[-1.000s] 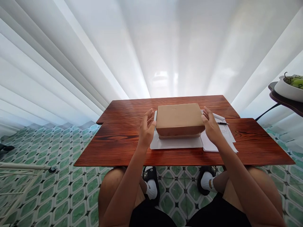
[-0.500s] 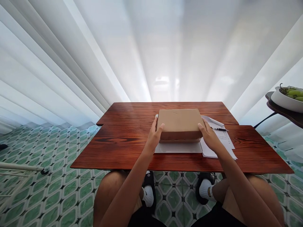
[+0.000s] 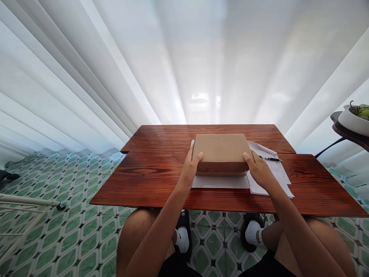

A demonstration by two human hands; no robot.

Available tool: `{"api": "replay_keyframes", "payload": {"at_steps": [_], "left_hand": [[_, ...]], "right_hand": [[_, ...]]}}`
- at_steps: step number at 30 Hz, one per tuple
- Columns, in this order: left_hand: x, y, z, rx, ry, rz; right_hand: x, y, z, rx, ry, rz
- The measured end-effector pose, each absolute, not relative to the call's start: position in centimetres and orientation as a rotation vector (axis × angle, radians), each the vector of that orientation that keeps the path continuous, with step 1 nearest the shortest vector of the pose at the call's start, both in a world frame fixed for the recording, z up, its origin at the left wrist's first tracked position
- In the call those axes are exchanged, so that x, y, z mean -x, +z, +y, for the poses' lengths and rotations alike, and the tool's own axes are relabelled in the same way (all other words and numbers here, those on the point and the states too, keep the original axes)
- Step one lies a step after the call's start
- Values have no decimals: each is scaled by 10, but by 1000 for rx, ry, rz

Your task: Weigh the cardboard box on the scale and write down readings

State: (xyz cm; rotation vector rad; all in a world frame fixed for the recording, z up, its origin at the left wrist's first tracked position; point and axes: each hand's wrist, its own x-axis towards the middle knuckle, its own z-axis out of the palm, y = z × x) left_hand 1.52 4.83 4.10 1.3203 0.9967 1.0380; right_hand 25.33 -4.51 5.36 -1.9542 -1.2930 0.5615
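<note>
A closed brown cardboard box (image 3: 221, 152) is between my two hands over the wooden table (image 3: 152, 161). My left hand (image 3: 190, 167) grips its left side, with the thumb at the near top corner. On the opposite side my right hand (image 3: 256, 165) holds the box in the same way. Beneath the box lies a flat white sheet or tray (image 3: 220, 182), mostly covered; I cannot tell whether the box touches it. Papers with handwriting (image 3: 276, 173) lie partly under my right wrist, and a black pen (image 3: 271, 158) rests on them.
At the far right a white bowl of green fruit (image 3: 356, 121) sits on a dark stand. A pale metal frame (image 3: 31, 201) stands on the tiled floor at the left. White curtains (image 3: 184, 57) hang behind the table. My knees are under its front edge.
The whole view has shifted slightly, so the table and its things appear a little further right. Both hands keep their hold on the box, with no clear movement of it on the table.
</note>
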Motion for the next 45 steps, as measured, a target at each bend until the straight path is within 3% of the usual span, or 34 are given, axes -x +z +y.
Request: {"api": "replay_keyframes", "payload": {"at_steps": [13,33,45], "left_hand": [[8,59,47,-1285,1087,1009],[139,85,84,-1401,1326,1406],[185,84,86,-1585,1085,1858]], "right_hand": [[-233,61,-44,1914,540,-1342],[-125,80,42,1615,756,-1651],[-80,63,64,1532,883,-1745]]}}
